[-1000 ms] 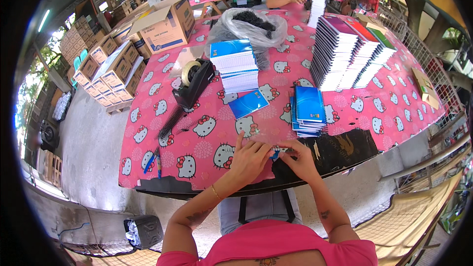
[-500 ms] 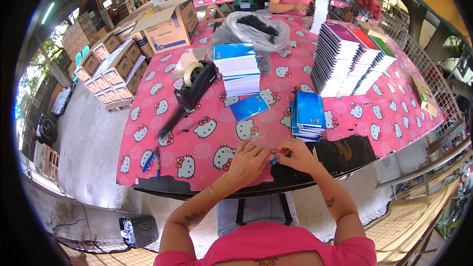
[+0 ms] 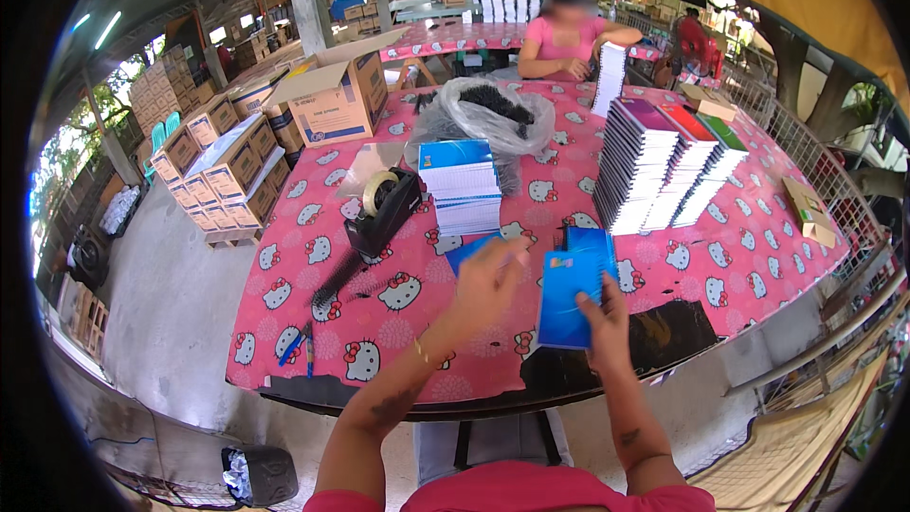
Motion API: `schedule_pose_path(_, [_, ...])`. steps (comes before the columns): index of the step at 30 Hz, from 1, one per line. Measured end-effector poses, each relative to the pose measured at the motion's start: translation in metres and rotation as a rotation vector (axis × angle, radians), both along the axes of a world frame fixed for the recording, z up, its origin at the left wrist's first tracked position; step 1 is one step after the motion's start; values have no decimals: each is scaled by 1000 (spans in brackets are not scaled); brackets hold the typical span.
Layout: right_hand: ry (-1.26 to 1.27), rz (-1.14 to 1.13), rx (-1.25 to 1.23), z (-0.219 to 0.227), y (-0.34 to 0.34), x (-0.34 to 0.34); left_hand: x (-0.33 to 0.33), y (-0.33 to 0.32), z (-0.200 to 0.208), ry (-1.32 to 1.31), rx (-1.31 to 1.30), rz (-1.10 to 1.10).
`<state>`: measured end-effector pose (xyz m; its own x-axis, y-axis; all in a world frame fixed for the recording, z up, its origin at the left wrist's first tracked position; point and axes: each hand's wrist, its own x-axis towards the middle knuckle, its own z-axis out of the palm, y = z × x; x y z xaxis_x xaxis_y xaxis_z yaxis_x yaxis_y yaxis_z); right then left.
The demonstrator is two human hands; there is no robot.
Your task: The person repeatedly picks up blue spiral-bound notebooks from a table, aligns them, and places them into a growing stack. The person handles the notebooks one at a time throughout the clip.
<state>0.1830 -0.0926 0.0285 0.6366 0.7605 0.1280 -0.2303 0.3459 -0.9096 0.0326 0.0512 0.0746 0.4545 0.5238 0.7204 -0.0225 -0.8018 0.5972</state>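
My right hand grips a blue notebook by its right edge, thumb on the cover. It is held up in front of a short stack of blue spiral notebooks, hiding most of that stack. My left hand is in the air to its left, fingers pointing right and smeared by motion. Behind that hand, a single blue notebook or cover lies partly hidden on the table. Farther back stands a tall stack of blue-topped pads.
On the pink-covered table are a black tape dispenser, black spiral coils, pens and a plastic bag of coils. Tall notebook stacks stand right. A co-worker sits across; cartons are left.
My hands, together at the table's near edge before, have separated. The right now holds up a blue notebook; the left has moved up near the single blue one. The view has tilted upward.
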Motion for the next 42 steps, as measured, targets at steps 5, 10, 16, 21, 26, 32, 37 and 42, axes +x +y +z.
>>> schedule_pose_path(5, [-415,-150,-197,-4,29,99,24,121,-117,695,-30,296])
schedule_pose_path(10, [-1354,-457,-590,-14,50,114,3,105,-150,733,205,304])
schedule_pose_path(16, [-1265,471,-171,2,-10,6,-78,-21,-122,792,307,-193])
schedule_pose_path(21, [-1785,676,-263,-57,-52,-48,-135,-101,-113,1082,353,-153])
schedule_pose_path(26, [-1358,640,-177,-65,-42,-37,-129,-85,-91,774,-124,-182])
schedule_pose_path(32, [-879,309,-135,-59,-12,-34,-109,-38,-85,405,-181,-42])
schedule_pose_path(37, [-308,267,-146,-97,1,-57,-95,-51,-95,292,-238,35])
schedule_pose_path(42, [-310,208,8,-94,2,-63,-92,-66,-103,215,-345,36])
